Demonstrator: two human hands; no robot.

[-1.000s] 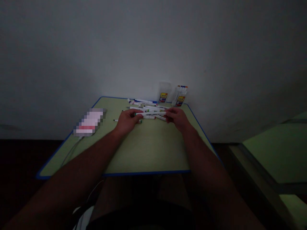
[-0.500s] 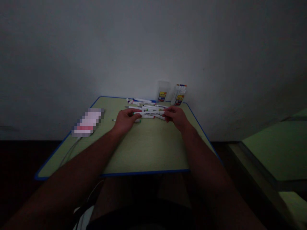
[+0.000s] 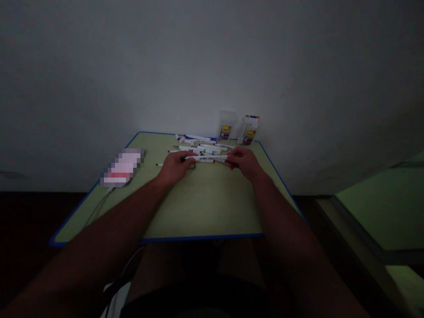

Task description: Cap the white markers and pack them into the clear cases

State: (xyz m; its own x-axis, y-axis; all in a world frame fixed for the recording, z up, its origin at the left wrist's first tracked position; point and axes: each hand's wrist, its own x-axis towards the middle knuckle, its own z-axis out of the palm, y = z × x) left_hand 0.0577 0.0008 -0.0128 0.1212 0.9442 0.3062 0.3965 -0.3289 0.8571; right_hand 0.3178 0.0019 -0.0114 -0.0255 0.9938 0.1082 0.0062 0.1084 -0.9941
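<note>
A white marker (image 3: 211, 157) lies level between my two hands, held at both ends. My left hand (image 3: 175, 166) pinches its left end, where a bit of green shows. Around its right end the fingers of my right hand (image 3: 243, 160) are closed. Right behind the held marker, several loose white markers (image 3: 207, 147) lie in a pile on the table. One more marker (image 3: 160, 165) with a dark tip lies partly hidden under my left hand.
At the back of the table (image 3: 202, 203) stand a clear case (image 3: 227, 126) and a second case (image 3: 248, 131) holding several markers upright. A phone-like device (image 3: 122, 167), blurred out, lies at the left with a white cable (image 3: 99, 205). The wall (image 3: 198, 66) rises behind.
Both hands keep hold of the marker in nearly the same place. The view has shifted very slightly.
</note>
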